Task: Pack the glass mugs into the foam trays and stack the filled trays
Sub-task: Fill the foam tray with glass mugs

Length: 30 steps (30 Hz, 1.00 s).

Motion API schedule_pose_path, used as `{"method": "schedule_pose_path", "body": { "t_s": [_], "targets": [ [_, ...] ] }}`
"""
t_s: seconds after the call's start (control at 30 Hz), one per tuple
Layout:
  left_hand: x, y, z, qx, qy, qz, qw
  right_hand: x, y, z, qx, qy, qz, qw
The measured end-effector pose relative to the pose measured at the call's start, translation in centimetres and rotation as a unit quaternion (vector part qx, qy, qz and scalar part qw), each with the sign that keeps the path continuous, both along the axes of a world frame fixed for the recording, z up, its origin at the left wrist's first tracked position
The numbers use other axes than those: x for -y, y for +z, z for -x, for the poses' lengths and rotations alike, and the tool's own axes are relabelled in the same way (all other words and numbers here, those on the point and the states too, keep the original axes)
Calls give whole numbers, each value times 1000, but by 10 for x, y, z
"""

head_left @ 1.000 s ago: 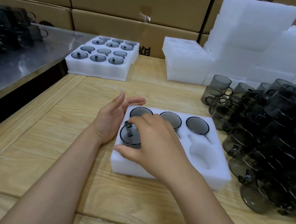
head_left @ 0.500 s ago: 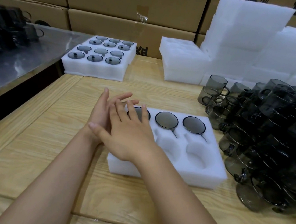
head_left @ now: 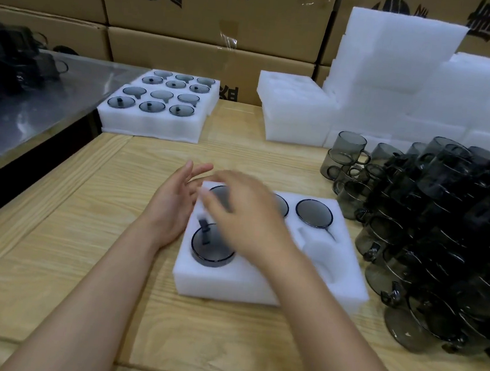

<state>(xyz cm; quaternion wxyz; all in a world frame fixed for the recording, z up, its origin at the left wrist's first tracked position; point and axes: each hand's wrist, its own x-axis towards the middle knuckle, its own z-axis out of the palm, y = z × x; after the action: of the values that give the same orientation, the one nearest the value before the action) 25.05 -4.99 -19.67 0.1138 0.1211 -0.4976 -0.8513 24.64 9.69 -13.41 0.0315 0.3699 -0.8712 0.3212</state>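
A white foam tray (head_left: 257, 289) lies on the wooden table in front of me. Dark glass mugs fill its back row, the right one (head_left: 314, 212) plainly seen. Another mug (head_left: 213, 245) sits in the front-left slot, its handle on top. The front-right slot (head_left: 321, 253) is empty. My left hand (head_left: 172, 205) rests against the tray's left edge with straight fingers. My right hand (head_left: 246, 215) hovers blurred over the tray's middle, fingers relaxed and holding nothing; it hides the front-middle slot.
A big pile of loose smoky glass mugs (head_left: 444, 236) crowds the right side. Two filled trays (head_left: 153, 121) stand at the back left, empty foam trays (head_left: 294, 109) and a tall foam stack (head_left: 401, 65) behind. A metal table (head_left: 34, 108) adjoins left; cardboard boxes (head_left: 191, 52) line the back.
My right hand, which lay flat over the front-left mug, has lifted and swung to the right, uncovering that mug. My left hand stays at the tray's left edge.
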Motion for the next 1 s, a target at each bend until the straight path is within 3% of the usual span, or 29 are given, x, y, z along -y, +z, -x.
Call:
{"method": "schedule_pose_path", "body": {
  "t_s": [0.07,0.17,0.4,0.6,0.83,1.0],
  "targets": [
    [0,2,-1,3,-6,20,1000,-36,12,20,-75,-121,-61,988],
    [2,2,-2,9,-24,30,999,-91,23,38,-175,-283,-174,927],
    [3,-3,-1,6,-24,44,999,-123,-3,43,-116,-368,-324,864],
    [2,-1,-2,8,-17,44,999,-129,-15,45,-101,-377,-318,864],
    [-3,1,-4,-6,-12,64,998,-132,-20,45,-86,-369,-195,905],
    [-12,4,-6,-42,64,177,981,-134,-18,38,-158,-354,-82,918]
  ]
}}
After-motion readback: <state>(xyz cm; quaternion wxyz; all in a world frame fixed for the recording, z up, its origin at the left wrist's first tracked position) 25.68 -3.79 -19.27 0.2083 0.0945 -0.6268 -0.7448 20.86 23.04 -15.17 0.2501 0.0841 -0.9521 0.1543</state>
